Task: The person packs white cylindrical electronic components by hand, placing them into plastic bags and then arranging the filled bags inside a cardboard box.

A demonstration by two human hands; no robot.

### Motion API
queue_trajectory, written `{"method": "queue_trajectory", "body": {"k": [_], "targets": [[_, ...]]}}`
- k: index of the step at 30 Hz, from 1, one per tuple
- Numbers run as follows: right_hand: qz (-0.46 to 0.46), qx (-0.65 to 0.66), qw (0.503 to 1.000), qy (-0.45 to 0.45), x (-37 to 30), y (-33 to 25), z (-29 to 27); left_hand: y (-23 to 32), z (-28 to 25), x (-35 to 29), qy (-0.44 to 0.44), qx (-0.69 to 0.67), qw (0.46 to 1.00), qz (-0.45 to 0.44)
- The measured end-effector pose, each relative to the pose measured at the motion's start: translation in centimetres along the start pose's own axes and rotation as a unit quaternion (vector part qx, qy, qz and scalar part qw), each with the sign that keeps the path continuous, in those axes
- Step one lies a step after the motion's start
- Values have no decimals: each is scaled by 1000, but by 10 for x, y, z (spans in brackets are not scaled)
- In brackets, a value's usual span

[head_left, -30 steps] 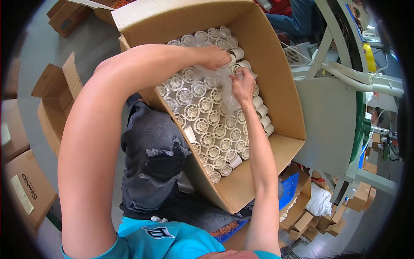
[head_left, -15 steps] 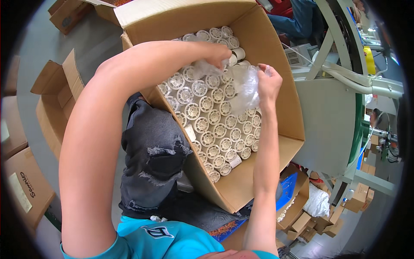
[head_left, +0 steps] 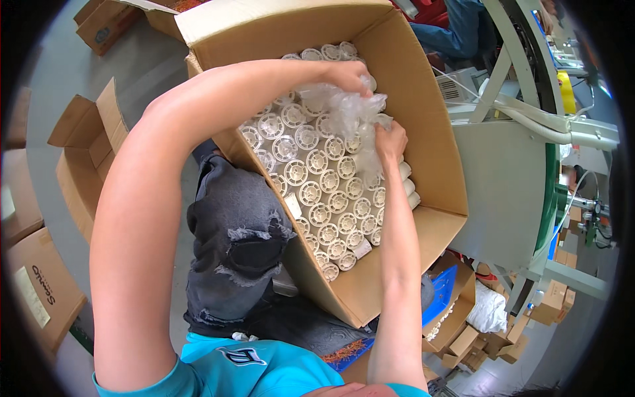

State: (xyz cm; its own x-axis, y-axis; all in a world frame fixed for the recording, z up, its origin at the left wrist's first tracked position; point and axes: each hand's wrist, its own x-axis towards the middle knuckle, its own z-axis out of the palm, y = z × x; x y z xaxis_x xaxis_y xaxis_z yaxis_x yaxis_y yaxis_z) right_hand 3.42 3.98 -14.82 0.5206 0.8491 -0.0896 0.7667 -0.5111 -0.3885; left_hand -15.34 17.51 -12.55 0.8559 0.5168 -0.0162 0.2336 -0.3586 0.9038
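Overhead, a large open cardboard box (head_left: 423,126) is seen tilted against the person's knee, packed with rows of white plastic spools (head_left: 317,185) standing on end. A crumpled sheet of clear plastic film (head_left: 347,109) lies bunched over the upper rows of spools, inside the box near its far wall. The left hand (head_left: 347,74) is closed over the top of the film, and the right hand (head_left: 390,140) is pinched on its lower edge; how many fingers of each are wrapped in the film cannot quite be told, as the plastic is glossy and hides them. Judging from this, the film is being gathered between both hands. To do that well, the film would best be lifted straight up and kept bunched, so that no spool is caught and tipped out of its row. More cardboard boxes (head_left: 86,152) stand on the grey floor (head_left: 142,66) at the left, and a pale machine frame (head_left: 509,172) stands at the right.
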Motion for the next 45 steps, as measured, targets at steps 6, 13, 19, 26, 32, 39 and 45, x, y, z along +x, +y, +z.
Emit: {"method": "queue_trajectory", "body": {"k": [6, 13, 19, 26, 32, 39, 45], "targets": [[-183, 124, 975, -9, -23, -12, -7, 7, -20, 6, 103, -89, 988, -75], [-245, 68, 960, -117, -66, -40, 22, 0, -3, -34, -97, 275, 956, 42], [-133, 97, 968, -187, -52, -48, 40, -16, 7, -34, -194, 363, 908, -84], [-234, 172, 956, -47, -61, -45, 24, -16, 13, -24, -213, 390, 887, -127], [-101, 218, 969, -60, -72, -59, 4, -15, 14, -35, -193, 386, 898, -79], [-169, 274, 946, -25, -63, -57, 0, -9, 12, -46, -144, 453, 880, -8], [-96, 321, 942, -11, -61, -38, -16, 24, 12, -53, -107, 447, 888, -25]]}}
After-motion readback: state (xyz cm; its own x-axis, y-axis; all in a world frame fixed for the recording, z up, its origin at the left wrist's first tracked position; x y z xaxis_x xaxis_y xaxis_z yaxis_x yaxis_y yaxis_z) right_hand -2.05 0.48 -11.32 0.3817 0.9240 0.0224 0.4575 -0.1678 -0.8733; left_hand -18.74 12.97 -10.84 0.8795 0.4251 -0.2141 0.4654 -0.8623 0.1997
